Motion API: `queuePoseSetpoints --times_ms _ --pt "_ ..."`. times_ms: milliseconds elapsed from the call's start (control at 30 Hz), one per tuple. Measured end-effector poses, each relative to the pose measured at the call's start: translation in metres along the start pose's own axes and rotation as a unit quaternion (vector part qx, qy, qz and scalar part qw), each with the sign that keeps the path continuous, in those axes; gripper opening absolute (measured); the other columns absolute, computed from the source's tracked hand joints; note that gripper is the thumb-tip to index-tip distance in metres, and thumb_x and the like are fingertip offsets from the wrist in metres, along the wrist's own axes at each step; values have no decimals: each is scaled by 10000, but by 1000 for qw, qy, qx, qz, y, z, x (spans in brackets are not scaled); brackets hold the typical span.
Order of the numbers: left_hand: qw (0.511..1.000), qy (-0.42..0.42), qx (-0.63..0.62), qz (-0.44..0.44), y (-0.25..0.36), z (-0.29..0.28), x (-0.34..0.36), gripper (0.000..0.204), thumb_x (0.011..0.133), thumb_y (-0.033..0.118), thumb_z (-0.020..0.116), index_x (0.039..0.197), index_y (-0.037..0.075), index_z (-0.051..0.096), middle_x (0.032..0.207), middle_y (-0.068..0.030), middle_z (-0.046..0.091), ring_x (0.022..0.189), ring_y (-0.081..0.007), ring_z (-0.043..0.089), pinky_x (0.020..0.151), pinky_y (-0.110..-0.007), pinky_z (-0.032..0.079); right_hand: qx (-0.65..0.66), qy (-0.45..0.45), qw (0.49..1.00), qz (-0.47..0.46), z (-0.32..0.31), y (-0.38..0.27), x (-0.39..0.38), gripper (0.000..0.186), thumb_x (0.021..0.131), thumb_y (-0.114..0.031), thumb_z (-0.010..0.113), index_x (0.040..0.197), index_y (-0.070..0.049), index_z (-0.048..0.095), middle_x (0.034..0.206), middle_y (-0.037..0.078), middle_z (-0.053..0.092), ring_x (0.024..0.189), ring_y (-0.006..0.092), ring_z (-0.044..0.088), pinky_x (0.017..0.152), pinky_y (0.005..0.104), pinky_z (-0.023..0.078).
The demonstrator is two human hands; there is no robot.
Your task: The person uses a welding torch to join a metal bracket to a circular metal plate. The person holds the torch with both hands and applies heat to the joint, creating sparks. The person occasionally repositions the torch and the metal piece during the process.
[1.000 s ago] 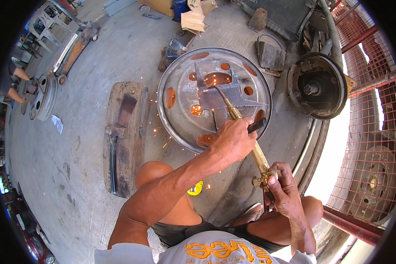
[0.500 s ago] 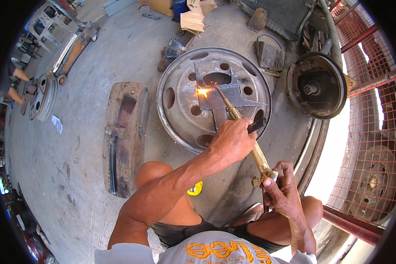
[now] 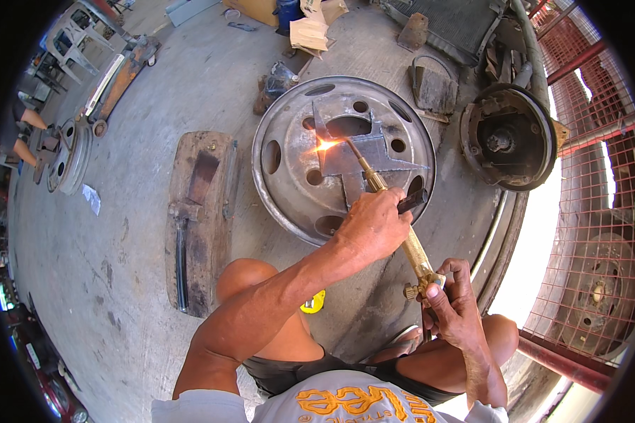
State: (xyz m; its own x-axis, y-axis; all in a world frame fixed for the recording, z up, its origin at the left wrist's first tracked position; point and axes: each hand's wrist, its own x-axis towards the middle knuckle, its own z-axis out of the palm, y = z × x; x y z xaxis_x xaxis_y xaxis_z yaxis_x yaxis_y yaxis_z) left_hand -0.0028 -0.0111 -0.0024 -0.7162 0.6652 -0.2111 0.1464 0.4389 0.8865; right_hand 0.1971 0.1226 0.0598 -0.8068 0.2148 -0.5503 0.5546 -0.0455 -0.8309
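Left hand [image 3: 377, 224] closed around the middle of a brass torch [image 3: 416, 254]; right hand [image 3: 455, 307] wrapped at its valve end, thumb laid against the fittings. Black cylindrical piece [image 3: 412, 201] pokes out beside the left hand; cannot tell whether it belongs to the torch.

Torch lit. Bright flame [image 3: 324, 146] plays on the upper left part of a grey metal plate [image 3: 363, 156], which lies across the face of a wheel rim [image 3: 289, 201], just below its large centre hole. Rim sits on the concrete floor [image 3: 134, 211].

Progress, by judgement: partway. Ragged, pale edges along the plate and the pointed slivers around it suggest several cuts already made. Whether those slivers are loose or joined to the plate, cannot tell. Spot under the flame looks unfinished; glare hides any gap there, so depth of the cut is unclear. Plate and slivers are all on the rim, none set aside. How much cutting is left does not show.

Standing idle: hammer [image 3: 182, 261] on a worn block [image 3: 215, 271] left of the rim; yellow tape measure [image 3: 314, 302] on the floor by the person's leg.
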Motion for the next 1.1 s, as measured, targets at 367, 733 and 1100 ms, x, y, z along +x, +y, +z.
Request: queuePoseSetpoints --times_ms 367,733,1100 --pt "1000 11 12 22 -1 1 0 221 1030 166 630 1098 -41 669 752 -185 726 651 -290 776 648 -438 608 -10 7 1000 -5 0 2 1 370 1109 -273 653 1259 -143 341 986 139 661 510 89 554 394 239 401" --pt "1000 8 0 10 -1 1 0 223 1028 170 629 1093 -40 670 751 -181 727 650 -291 776 650 -444 606 -9 0 1000 -14 -1 3 2 376 1108 -282 654 1258 -138 340 998 149 668 511 88 557 393 237 407" --pt "1000 3 -5 3 1 -1 0 238 1025 169 631 1125 -40 682 749 -183 726 646 -293 771 654 -444 605 -8 -2 1000 -12 -1 2 2 388 1108 -315 650 1265 -137 343 1010 147 669 512 88 550 395 234 401"
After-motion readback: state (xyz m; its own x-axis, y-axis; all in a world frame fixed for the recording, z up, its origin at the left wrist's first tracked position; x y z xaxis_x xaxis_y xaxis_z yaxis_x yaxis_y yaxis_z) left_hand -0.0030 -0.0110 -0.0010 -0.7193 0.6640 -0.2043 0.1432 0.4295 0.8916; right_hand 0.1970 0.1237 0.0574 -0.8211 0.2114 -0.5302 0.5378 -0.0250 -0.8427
